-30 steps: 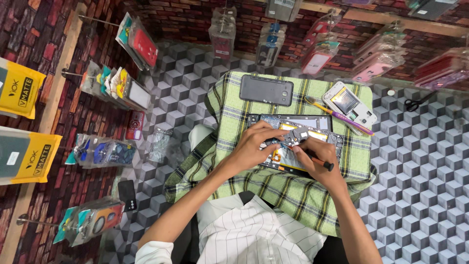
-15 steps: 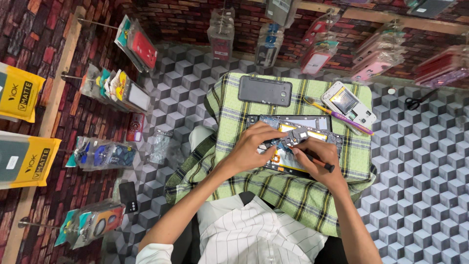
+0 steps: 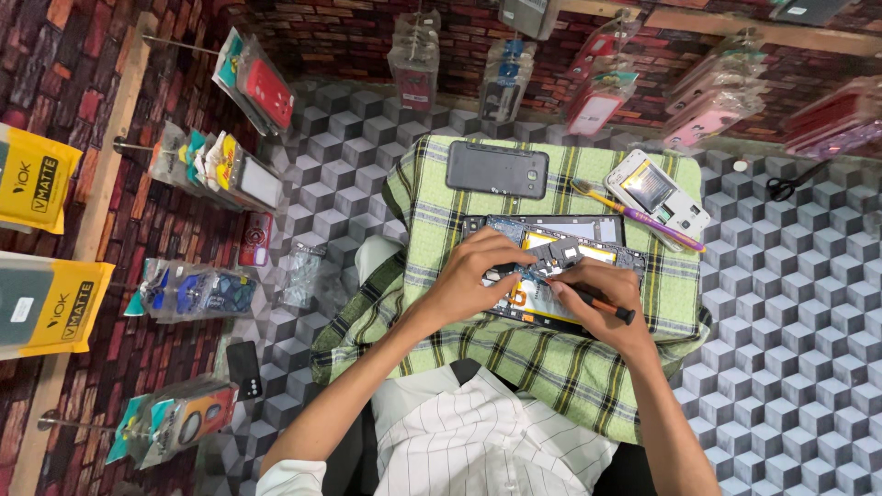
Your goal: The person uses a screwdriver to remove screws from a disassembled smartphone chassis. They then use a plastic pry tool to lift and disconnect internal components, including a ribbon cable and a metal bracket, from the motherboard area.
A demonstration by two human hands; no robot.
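An opened phone with bare circuit parts lies on a green plaid cloth. My left hand rests on its left half, fingers pressing the frame. My right hand grips a thin screwdriver with an orange-and-black handle, its tip down on the phone's inner parts between both hands. The lower part of the phone is hidden under my hands.
A dark grey phone back cover lies at the cloth's far side. A white phone and a purple-yellow tool sit at the far right. Scissors lie on the cube-pattern floor. Packaged phone cases hang at left and along the brick wall.
Both hands stay on the opened phone; the fingers have shifted only slightly.
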